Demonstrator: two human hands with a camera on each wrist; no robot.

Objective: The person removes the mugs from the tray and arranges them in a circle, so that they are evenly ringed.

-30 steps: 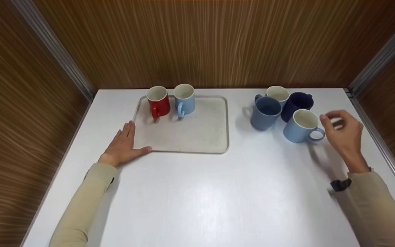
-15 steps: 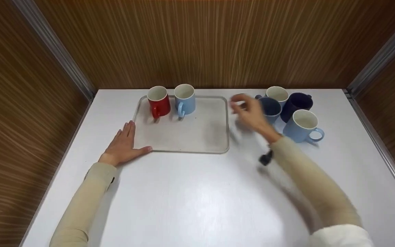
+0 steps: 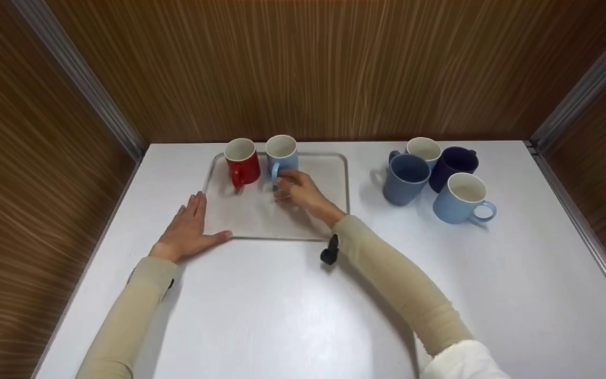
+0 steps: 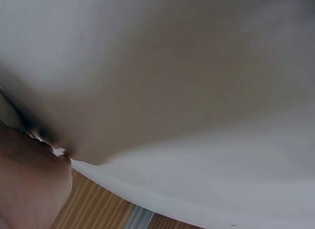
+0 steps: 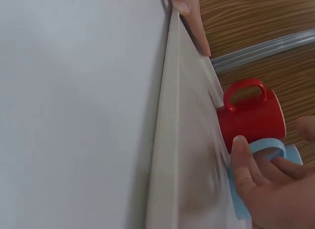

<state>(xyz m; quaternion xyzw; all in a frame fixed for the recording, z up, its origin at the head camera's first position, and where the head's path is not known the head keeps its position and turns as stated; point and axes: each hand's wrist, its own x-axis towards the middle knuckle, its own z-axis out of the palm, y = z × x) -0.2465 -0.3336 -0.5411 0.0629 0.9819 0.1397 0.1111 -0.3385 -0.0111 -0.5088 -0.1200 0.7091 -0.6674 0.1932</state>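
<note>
My left hand (image 3: 184,231) lies flat at the front left corner of the tray (image 3: 329,210), its thumb along the front rim and fingers beside the left rim. Over the tray, my right hand (image 3: 303,192) is at the handle of a light blue mug (image 3: 282,158). In the right wrist view its loosely bent fingers (image 5: 242,162) are around the light blue handle (image 5: 268,142), with a gap between them; firm contact is not visible. Left of that mug, a red mug (image 3: 243,166) stands upright on the tray with its handle toward me.
Right of the tray several mugs stand close together: a grey-blue mug (image 3: 405,181), a dark navy mug (image 3: 453,168), a light blue mug (image 3: 458,200) and another pale-rimmed mug (image 3: 423,150). Wood-patterned walls (image 3: 303,68) enclose the white table (image 3: 282,305).
My right hand has swept left from beside the right-hand mugs, over the tray, to the light blue mug's handle. The left hand and all the mugs have stayed put.
</note>
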